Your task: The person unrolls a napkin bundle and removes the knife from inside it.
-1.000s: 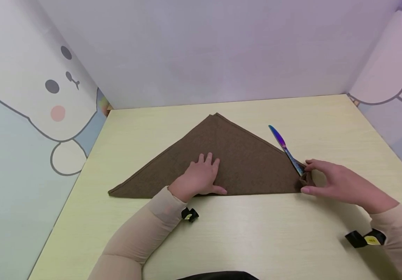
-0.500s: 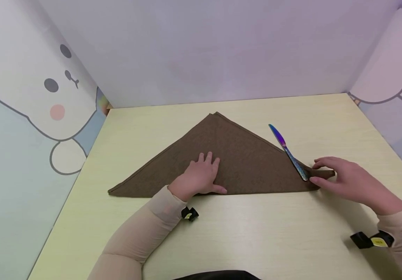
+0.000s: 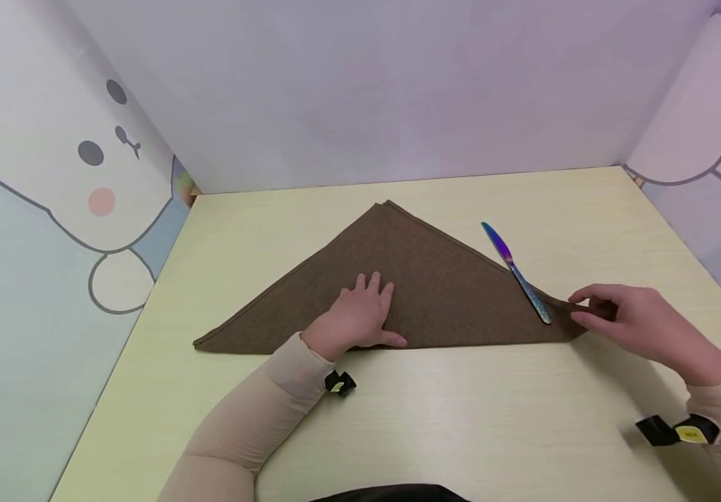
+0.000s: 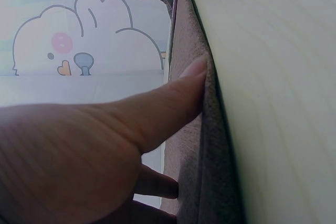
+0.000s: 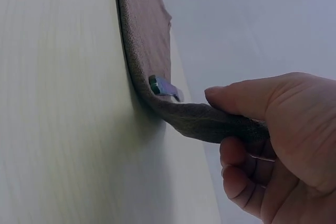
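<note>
A brown cloth (image 3: pixel 454 300) lies folded into a wide triangle, its peak pointing away from me. My left hand (image 3: pixel 357 314) rests on its middle, fingers spread and straight, the thumb by the near edge. At the right end, my right hand (image 3: pixel 639 324) pinches the cloth's corner between thumb and fingers and holds it up off the table; the right wrist view shows this lifted corner (image 5: pixel 205 121) bending up. An iridescent table knife (image 3: pixel 517 275) lies slanted across the cloth's right edge, handle on the cloth and blade pointing away, just left of my right hand.
The pale wooden table (image 3: pixel 461 411) meets a plain light wall (image 3: pixel 398 90) at the back. Side panels with cartoon drawings (image 3: pixel 109 209) stand at left and right. A black object (image 3: pixel 392 493) shows at the bottom edge.
My right hand has moved right, drawing the cloth's corner out from beside the knife handle, and the bunched end has straightened. The handle now shows fully. My left hand has stayed in place.
</note>
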`<move>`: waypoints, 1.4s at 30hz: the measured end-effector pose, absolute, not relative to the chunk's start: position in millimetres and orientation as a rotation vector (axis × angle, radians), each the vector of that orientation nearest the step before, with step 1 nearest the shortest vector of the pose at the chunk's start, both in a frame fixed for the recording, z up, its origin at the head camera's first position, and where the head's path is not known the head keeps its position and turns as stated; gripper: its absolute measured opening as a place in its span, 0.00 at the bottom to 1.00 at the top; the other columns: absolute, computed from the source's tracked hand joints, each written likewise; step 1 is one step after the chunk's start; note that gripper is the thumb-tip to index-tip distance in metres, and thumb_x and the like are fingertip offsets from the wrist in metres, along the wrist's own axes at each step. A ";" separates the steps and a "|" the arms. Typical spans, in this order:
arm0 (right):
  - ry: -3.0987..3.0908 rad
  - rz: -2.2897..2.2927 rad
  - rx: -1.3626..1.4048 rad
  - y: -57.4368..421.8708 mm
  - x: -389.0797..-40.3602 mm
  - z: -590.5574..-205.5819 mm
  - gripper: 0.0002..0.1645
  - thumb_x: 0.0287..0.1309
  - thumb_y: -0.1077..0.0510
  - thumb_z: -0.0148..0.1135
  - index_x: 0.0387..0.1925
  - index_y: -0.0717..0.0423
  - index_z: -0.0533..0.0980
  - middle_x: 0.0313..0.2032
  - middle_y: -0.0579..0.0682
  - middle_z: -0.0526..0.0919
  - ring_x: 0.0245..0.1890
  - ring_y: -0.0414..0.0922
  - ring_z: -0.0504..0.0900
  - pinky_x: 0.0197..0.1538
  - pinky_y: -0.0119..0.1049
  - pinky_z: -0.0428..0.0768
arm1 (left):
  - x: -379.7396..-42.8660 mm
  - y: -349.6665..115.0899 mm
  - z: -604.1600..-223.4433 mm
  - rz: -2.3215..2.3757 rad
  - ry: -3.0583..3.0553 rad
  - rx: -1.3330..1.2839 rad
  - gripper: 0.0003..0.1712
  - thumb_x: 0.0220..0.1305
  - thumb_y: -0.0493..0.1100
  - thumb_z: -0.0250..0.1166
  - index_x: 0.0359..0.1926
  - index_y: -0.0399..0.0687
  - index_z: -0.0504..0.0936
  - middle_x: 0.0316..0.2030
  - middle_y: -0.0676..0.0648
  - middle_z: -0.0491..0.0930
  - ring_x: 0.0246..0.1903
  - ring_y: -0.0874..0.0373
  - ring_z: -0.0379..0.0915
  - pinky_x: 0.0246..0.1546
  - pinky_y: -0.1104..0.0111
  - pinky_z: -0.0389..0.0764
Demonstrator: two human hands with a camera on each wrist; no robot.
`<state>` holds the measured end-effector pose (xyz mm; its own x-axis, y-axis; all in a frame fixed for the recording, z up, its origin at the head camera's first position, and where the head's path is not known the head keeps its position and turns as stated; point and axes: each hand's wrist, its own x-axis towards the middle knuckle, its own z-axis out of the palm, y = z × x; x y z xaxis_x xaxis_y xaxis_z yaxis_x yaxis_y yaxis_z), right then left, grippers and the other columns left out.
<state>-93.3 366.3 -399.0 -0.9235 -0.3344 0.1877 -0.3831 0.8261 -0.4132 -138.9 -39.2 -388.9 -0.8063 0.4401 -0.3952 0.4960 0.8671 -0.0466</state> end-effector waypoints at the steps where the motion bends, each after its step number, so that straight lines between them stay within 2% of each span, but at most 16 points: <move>1: -2.892 0.686 0.572 367.6 -93.4 -399.1 0.12 0.52 0.59 0.71 0.38 0.41 0.80 0.19 0.36 0.70 0.19 0.31 0.66 0.22 0.26 0.63 | -138.9 -39.2 -388.9 -0.208 2.664 0.695 0.61 0.52 0.78 0.56 0.75 0.44 0.51 0.73 0.35 0.47 0.70 0.36 0.46 0.60 0.46 0.65; 6: -2.843 0.725 0.535 375.3 -93.4 -400.6 0.15 0.49 0.63 0.72 0.37 0.42 0.82 0.20 0.34 0.72 0.19 0.32 0.67 0.23 0.25 0.63 | -138.6 -39.3 -387.8 -0.192 2.669 0.697 0.61 0.52 0.78 0.57 0.75 0.43 0.51 0.73 0.34 0.47 0.70 0.35 0.45 0.60 0.46 0.65; 10: -2.824 0.779 0.519 382.0 -92.8 -403.5 0.16 0.48 0.66 0.72 0.39 0.46 0.83 0.25 0.35 0.78 0.23 0.30 0.73 0.25 0.22 0.67 | -138.8 -39.5 -387.6 -0.187 2.676 0.706 0.61 0.52 0.77 0.57 0.75 0.43 0.52 0.72 0.34 0.48 0.70 0.35 0.46 0.59 0.46 0.66; 19: -2.895 0.845 0.562 394.3 -92.2 -410.1 0.17 0.49 0.63 0.73 0.44 0.51 0.84 0.34 0.37 0.85 0.28 0.28 0.78 0.27 0.21 0.73 | -139.2 -39.9 -389.3 -0.179 2.674 0.709 0.62 0.52 0.77 0.57 0.75 0.42 0.52 0.72 0.34 0.48 0.70 0.35 0.46 0.59 0.46 0.66; 28: -2.987 0.794 0.472 402.5 -90.2 -413.9 0.17 0.49 0.59 0.74 0.44 0.52 0.85 0.32 0.43 0.85 0.28 0.27 0.77 0.25 0.24 0.72 | -138.2 -39.4 -387.6 -0.176 2.671 0.696 0.61 0.52 0.77 0.57 0.75 0.43 0.52 0.73 0.34 0.48 0.70 0.35 0.45 0.60 0.46 0.65; 31: -2.982 0.752 0.483 404.6 -90.3 -416.3 0.16 0.48 0.60 0.75 0.42 0.51 0.85 0.32 0.44 0.86 0.29 0.26 0.77 0.26 0.23 0.72 | -138.1 -39.2 -387.9 -0.177 2.671 0.692 0.61 0.52 0.77 0.57 0.75 0.43 0.52 0.73 0.34 0.48 0.70 0.35 0.45 0.60 0.46 0.65; 37: -3.010 0.675 0.482 407.4 -89.1 -419.5 0.14 0.46 0.61 0.75 0.39 0.50 0.86 0.30 0.40 0.84 0.28 0.25 0.76 0.25 0.25 0.73 | -138.2 -39.1 -388.1 -0.178 2.674 0.693 0.61 0.52 0.77 0.58 0.75 0.43 0.52 0.73 0.34 0.47 0.70 0.35 0.45 0.60 0.46 0.65; 42: -3.015 0.650 0.510 407.6 -89.0 -421.8 0.14 0.43 0.65 0.76 0.36 0.52 0.86 0.29 0.42 0.85 0.28 0.24 0.75 0.25 0.25 0.73 | -138.1 -39.4 -387.9 -0.179 2.673 0.698 0.61 0.52 0.77 0.58 0.75 0.43 0.52 0.73 0.34 0.48 0.70 0.35 0.45 0.60 0.46 0.65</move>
